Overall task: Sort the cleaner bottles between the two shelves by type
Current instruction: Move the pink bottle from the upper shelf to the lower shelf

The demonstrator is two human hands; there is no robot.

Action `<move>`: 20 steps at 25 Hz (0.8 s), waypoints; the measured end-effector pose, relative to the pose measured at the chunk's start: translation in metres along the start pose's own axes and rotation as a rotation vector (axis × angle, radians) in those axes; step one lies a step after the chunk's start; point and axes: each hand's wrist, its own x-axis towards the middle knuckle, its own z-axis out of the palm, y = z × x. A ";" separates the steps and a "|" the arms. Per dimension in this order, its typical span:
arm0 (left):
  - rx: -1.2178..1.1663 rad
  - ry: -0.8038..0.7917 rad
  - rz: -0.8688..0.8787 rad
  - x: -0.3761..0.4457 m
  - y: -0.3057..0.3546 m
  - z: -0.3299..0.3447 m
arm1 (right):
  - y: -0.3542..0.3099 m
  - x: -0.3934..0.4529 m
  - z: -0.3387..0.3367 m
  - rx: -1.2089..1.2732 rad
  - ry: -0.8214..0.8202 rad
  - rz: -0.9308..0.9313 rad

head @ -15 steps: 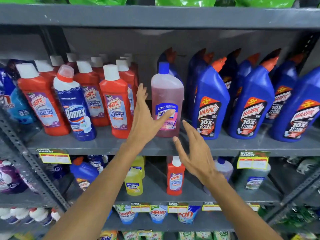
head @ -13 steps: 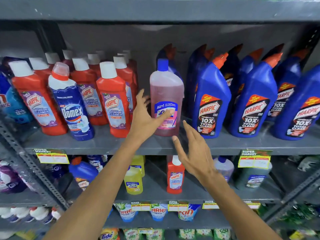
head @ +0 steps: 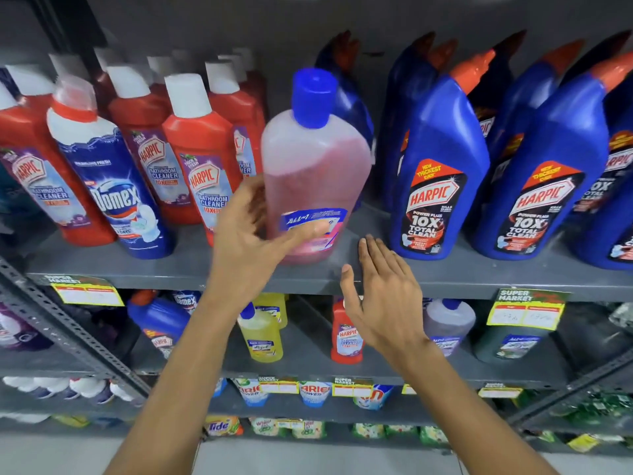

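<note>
Left hand has closed around pink bottle; right hand hovers beside.

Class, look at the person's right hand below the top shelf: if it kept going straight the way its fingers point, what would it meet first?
Probably the front edge of the upper shelf. The open right hand points up and slightly left, fingertips already over that edge. Beyond it stands the pink bottle, though depth is unclear.

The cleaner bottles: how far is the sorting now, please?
Mostly grouped above: red bottles stand left, blue bottles right. In hand: the left hand wraps the tilted pink bottle; the right hand waits open. Left: the Domex bottle among the reds, and a red bottle and a blue one on the lower shelf.
</note>
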 end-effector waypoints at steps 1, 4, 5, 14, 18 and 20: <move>0.028 0.025 0.013 -0.023 0.005 -0.011 | 0.001 0.001 0.000 -0.008 0.007 -0.013; 0.125 0.119 -0.112 -0.106 -0.002 -0.044 | 0.009 0.005 0.000 -0.036 -0.021 -0.078; 0.126 0.128 -0.179 -0.131 -0.014 -0.050 | 0.011 0.007 -0.001 -0.057 -0.037 -0.107; 0.219 0.177 -0.609 -0.200 -0.175 -0.017 | 0.015 0.013 0.006 -0.084 0.000 -0.159; 0.238 0.225 -0.597 -0.176 -0.206 0.015 | 0.014 0.013 0.007 -0.083 0.040 -0.155; 0.323 0.244 -0.576 -0.166 -0.218 0.029 | 0.015 0.013 0.007 -0.086 0.052 -0.162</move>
